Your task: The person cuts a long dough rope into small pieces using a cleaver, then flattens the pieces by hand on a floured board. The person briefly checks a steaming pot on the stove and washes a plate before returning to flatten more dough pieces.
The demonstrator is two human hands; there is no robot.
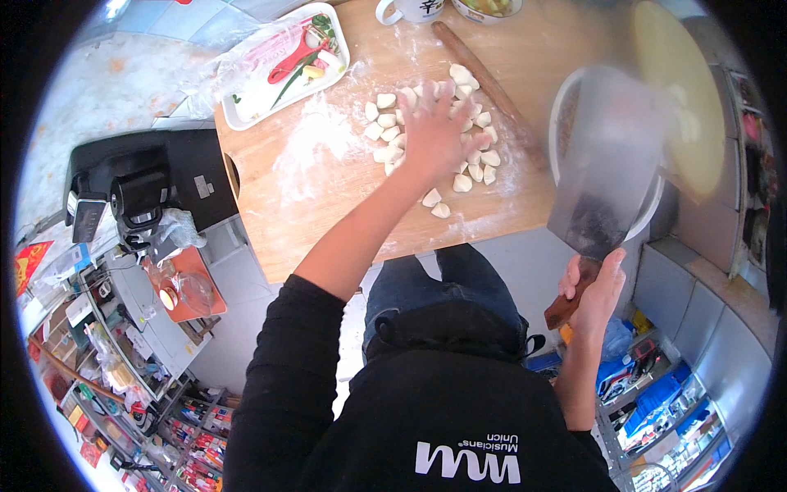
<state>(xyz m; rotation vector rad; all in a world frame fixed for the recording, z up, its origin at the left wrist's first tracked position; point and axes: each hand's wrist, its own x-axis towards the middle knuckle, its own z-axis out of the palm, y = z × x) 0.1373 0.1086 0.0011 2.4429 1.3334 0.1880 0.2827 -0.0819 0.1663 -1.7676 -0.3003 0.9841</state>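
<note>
My left hand lies palm down with spread fingers over a cluster of small dough pieces, hiding several of them. Flour dusts the wooden board around the dough. In my right hand is the wooden handle of a broad-bladed cleaver, held up off the board's right side. Its blade is blurred and covers much of a white bowl behind it. A wooden rolling pin rests slantwise just right of the dough.
At the board's far left sits a white tray with a red peeler and vegetable scraps. A white mug and a bowl of food stand at the far edge. A pale yellow round lid-like object is at the right.
</note>
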